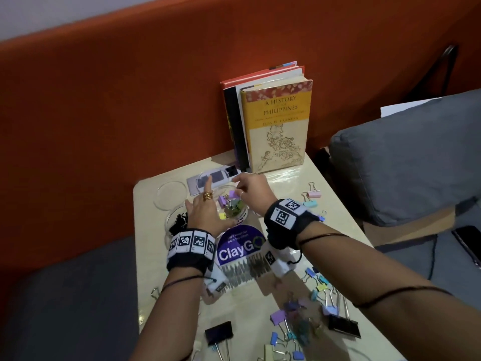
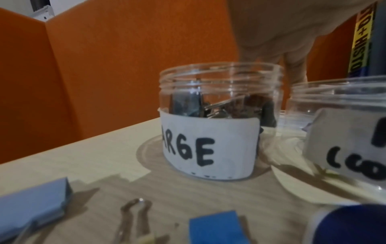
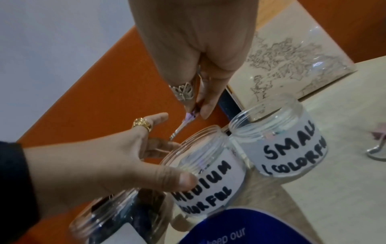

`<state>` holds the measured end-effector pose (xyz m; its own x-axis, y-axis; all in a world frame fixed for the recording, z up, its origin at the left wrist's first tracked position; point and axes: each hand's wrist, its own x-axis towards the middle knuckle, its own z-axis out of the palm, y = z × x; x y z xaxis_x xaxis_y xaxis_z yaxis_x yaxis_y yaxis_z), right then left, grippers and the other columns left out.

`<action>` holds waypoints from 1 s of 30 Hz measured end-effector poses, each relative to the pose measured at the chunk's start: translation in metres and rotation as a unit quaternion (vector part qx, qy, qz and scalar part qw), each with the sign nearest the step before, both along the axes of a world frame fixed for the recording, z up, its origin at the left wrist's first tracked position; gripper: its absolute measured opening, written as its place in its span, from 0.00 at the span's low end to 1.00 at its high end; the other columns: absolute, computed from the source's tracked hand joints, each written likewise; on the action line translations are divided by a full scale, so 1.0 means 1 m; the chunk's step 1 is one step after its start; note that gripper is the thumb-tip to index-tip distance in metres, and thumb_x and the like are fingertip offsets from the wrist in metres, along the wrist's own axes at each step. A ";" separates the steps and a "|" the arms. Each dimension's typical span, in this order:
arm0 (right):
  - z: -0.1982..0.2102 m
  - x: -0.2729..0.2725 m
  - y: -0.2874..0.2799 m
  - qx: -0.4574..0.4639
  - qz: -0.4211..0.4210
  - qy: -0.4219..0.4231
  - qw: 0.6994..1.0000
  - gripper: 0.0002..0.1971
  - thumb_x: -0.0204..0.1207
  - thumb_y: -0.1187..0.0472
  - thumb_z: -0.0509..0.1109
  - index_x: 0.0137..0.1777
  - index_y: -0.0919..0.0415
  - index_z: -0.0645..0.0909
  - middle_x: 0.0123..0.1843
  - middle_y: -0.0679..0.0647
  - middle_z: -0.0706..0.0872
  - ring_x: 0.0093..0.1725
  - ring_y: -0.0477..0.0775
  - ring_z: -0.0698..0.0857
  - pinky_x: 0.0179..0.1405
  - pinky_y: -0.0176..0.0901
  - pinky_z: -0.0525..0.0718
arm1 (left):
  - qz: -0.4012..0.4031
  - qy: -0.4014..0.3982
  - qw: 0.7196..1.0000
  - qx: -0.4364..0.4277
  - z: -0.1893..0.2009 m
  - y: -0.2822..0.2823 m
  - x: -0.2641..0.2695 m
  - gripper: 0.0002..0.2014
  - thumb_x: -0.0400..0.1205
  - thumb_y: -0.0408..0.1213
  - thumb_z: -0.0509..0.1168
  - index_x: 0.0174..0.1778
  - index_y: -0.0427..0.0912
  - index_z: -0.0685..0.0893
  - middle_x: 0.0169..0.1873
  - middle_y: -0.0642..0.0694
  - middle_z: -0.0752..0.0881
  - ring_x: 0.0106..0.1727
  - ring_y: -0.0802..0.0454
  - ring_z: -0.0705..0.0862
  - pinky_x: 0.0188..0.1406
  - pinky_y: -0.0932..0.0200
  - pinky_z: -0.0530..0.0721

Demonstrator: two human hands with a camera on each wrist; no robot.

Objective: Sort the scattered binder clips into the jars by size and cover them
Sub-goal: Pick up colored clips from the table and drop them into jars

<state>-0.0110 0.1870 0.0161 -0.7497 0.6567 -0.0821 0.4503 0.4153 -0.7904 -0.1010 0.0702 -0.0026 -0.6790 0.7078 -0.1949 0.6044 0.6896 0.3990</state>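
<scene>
The right hand [image 3: 200,54] pinches a purple binder clip [image 3: 189,117] between its fingers [image 3: 205,107]. The clip hangs down from the fingertips, just above the open jar marked MEDIUM [image 3: 200,165]. I think it is held there so it can drop straight in.

The left hand [image 3: 125,158] is open, with its fingers spread. The thumb touches the MEDIUM jar's rim, probably to keep the jar from sliding.

The jar marked SMALL [image 3: 277,140] stands just right of the pinching fingers. The jar marked LARGE [image 2: 217,122] sits under the left palm and holds black clips.

Many more colorful clips [image 1: 307,319] lie on the table [image 1: 338,230], back behind both wrists. The clear lids [image 1: 170,195] lie flat just past the left fingers, so no jar is covered yet.
</scene>
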 end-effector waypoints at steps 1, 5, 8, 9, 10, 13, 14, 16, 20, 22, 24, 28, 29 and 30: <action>-0.002 -0.001 0.000 0.012 0.014 -0.011 1.000 0.17 0.75 0.64 0.69 0.65 0.60 0.79 0.54 0.60 0.89 0.54 0.56 0.86 0.59 0.47 0.83 | -0.003 0.002 1.000 0.002 0.000 0.000 0.000 0.64 0.61 0.54 0.80 0.82 0.52 0.39 0.74 0.40 0.74 0.77 0.42 0.67 0.80 0.35 0.45; 0.003 0.016 0.001 0.063 0.062 -0.017 0.996 0.21 0.76 0.58 0.68 0.69 0.55 0.76 0.62 0.55 0.87 0.59 0.54 0.84 0.60 0.42 0.80 | -0.034 0.019 0.999 -0.001 0.005 -0.006 0.005 0.64 0.63 0.52 0.80 0.82 0.53 0.37 0.81 0.42 0.59 0.83 0.42 0.53 0.80 0.35 0.42; 0.003 0.053 0.002 0.060 0.073 0.017 0.995 0.16 0.75 0.62 0.69 0.63 0.59 0.81 0.61 0.58 0.86 0.58 0.55 0.84 0.59 0.44 0.80 | -0.074 0.048 0.996 -0.002 0.011 -0.018 0.023 0.58 0.65 0.54 0.78 0.82 0.55 0.44 0.83 0.46 0.50 0.84 0.42 0.45 0.81 0.39 0.43; 0.000 0.068 0.002 0.055 0.076 0.019 0.995 0.14 0.75 0.64 0.70 0.61 0.60 0.83 0.59 0.58 0.87 0.55 0.54 0.84 0.57 0.46 0.83 | -0.092 0.048 0.995 0.004 0.013 -0.022 0.032 0.54 0.66 0.53 0.77 0.82 0.55 0.50 0.83 0.47 0.49 0.84 0.43 0.44 0.82 0.40 0.44; -0.004 0.085 0.001 0.049 0.079 0.011 0.996 0.13 0.74 0.66 0.71 0.58 0.60 0.84 0.57 0.58 0.88 0.51 0.53 0.84 0.53 0.47 0.85 | -0.110 0.041 0.993 0.007 0.014 -0.028 0.043 0.49 0.67 0.53 0.76 0.81 0.55 0.55 0.83 0.48 0.48 0.84 0.43 0.43 0.82 0.41 0.45; -0.020 0.135 -0.001 0.031 0.095 -0.048 0.994 0.13 0.71 0.69 0.72 0.54 0.58 0.85 0.53 0.55 0.88 0.44 0.48 0.82 0.45 0.40 0.83 | -0.155 -0.006 0.988 0.008 0.011 -0.046 0.081 0.40 0.70 0.51 0.75 0.77 0.58 0.64 0.81 0.52 0.53 0.83 0.46 0.48 0.81 0.44 0.52; -0.025 0.151 -0.002 0.031 0.105 -0.081 0.991 0.13 0.71 0.70 0.72 0.55 0.57 0.85 0.53 0.55 0.88 0.43 0.47 0.82 0.43 0.35 0.80 | -0.164 -0.035 0.986 0.006 0.007 -0.052 0.094 0.35 0.71 0.49 0.75 0.74 0.59 0.69 0.78 0.53 0.58 0.81 0.48 0.54 0.81 0.46 0.58; -0.038 0.178 -0.004 0.050 0.120 -0.146 0.981 0.14 0.72 0.69 0.71 0.55 0.56 0.85 0.52 0.55 0.87 0.45 0.49 0.82 0.41 0.30 0.74 | -0.161 -0.143 0.976 0.011 0.002 -0.067 0.120 0.24 0.73 0.42 0.74 0.64 0.61 0.77 0.70 0.59 0.68 0.71 0.57 0.71 0.72 0.54 0.75; -0.057 0.211 -0.017 0.056 0.133 -0.207 0.968 0.20 0.68 0.68 0.73 0.59 0.53 0.82 0.56 0.54 0.80 0.54 0.54 0.81 0.48 0.32 0.75 | -0.253 -0.132 0.958 -0.019 -0.003 -0.076 0.158 0.10 0.83 0.39 0.61 0.58 0.49 0.82 0.60 0.54 0.78 0.57 0.60 0.81 0.58 0.60 0.83; -0.057 0.217 -0.023 0.061 0.150 -0.219 0.962 0.25 0.66 0.70 0.72 0.63 0.51 0.79 0.60 0.53 0.77 0.59 0.54 0.76 0.53 0.36 0.77 | -0.253 -0.113 0.960 -0.045 -0.004 -0.077 0.167 0.12 0.85 0.43 0.58 0.60 0.46 0.82 0.59 0.52 0.78 0.59 0.56 0.80 0.59 0.58 0.80; -0.055 0.219 -0.029 0.079 0.165 -0.228 0.956 0.27 0.67 0.71 0.71 0.65 0.50 0.77 0.61 0.53 0.76 0.62 0.54 0.73 0.57 0.42 0.80 | -0.238 -0.128 0.960 -0.069 -0.009 -0.079 0.173 0.17 0.80 0.49 0.64 0.62 0.47 0.79 0.60 0.51 0.78 0.61 0.53 0.79 0.60 0.55 0.80; -0.052 0.220 -0.038 0.114 0.171 -0.235 0.950 0.25 0.69 0.72 0.70 0.64 0.50 0.77 0.60 0.53 0.76 0.60 0.53 0.73 0.52 0.35 0.74 | -0.219 -0.137 0.957 -0.130 -0.015 -0.085 0.183 0.29 0.71 0.49 0.75 0.67 0.47 0.76 0.62 0.51 0.74 0.64 0.50 0.76 0.63 0.53 0.79; -0.050 0.220 -0.039 0.118 0.169 -0.236 0.949 0.25 0.69 0.72 0.69 0.64 0.51 0.76 0.60 0.53 0.76 0.61 0.53 0.73 0.50 0.33 0.72 | -0.210 -0.131 0.961 -0.127 -0.016 -0.084 0.185 0.28 0.71 0.47 0.75 0.66 0.47 0.77 0.62 0.51 0.74 0.64 0.50 0.76 0.63 0.54 0.78; -0.049 0.220 -0.041 0.123 0.170 -0.240 0.948 0.25 0.69 0.73 0.69 0.64 0.52 0.76 0.60 0.53 0.76 0.61 0.53 0.73 0.48 0.32 0.71 | -0.203 -0.127 0.963 -0.123 -0.017 -0.085 0.186 0.25 0.72 0.46 0.75 0.64 0.47 0.77 0.62 0.50 0.74 0.64 0.49 0.76 0.62 0.54 0.78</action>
